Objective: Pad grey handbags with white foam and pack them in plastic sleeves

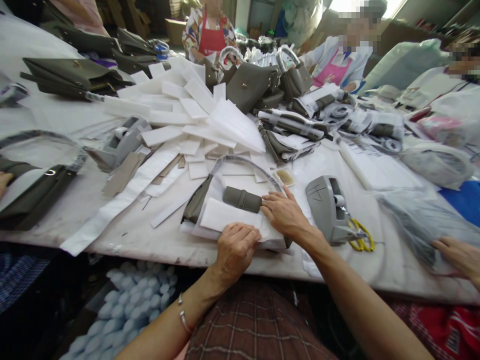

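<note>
A dark olive handbag (194,199) lies on its side at the table's front edge, partly covered by white wrapping. Its arched handle (243,159) is wrapped in clear plastic and points away from me. On the bag rests a white foam sheet (225,216), with the olive strap flap (242,199) showing just beyond it. My left hand (238,245) is closed, its curled fingers pinching the near edge of the white foam sheet. Lying across the bag's right side, my right hand (283,212) has its fingers extended beside the strap flap and the handle's end.
To the right stand a grey tape dispenser (328,207) and yellow-handled scissors (362,235). Another dispenser (125,142) is at left. White foam pieces (195,107) and olive bags (251,85) are heaped behind. A co-worker's hand (455,255) touches a plastic-wrapped item at right.
</note>
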The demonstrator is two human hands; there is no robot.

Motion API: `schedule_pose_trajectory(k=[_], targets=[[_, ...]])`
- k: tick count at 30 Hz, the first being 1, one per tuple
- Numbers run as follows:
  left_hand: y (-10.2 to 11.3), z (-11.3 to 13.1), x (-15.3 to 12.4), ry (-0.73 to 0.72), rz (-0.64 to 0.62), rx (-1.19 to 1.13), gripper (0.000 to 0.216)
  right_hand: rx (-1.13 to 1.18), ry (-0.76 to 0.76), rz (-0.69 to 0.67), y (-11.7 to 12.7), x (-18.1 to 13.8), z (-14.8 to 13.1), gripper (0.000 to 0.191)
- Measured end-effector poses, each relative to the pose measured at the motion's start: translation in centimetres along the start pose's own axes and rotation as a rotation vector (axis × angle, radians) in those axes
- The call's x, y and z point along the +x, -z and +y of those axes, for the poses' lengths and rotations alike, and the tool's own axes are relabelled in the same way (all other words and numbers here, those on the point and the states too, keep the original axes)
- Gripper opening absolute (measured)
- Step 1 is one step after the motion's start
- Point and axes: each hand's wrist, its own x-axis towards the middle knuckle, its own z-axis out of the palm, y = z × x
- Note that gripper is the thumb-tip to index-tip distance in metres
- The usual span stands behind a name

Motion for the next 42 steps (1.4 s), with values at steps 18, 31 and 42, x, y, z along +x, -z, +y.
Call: schedule_pose_trajectory(k=[18,31,42], targets=[[0.2,0.1,0.4,-0.055,0.083,0.036,0.021,0.274,0.300,0.144,-2.0,-9.3,-3.1,0.093],[1.6,-1.1,-0.9,-0.195,-0.138,-0.082,0.023,0.537,0.311,0.531,-2.5,-8.8,-3.3,0.038],[0.6,-1.4,-1.0,-0.216,-0.097,-0.043,0.028,0.709,0.216,0.274,-1.0,-13.4,-6.0,0.016]])
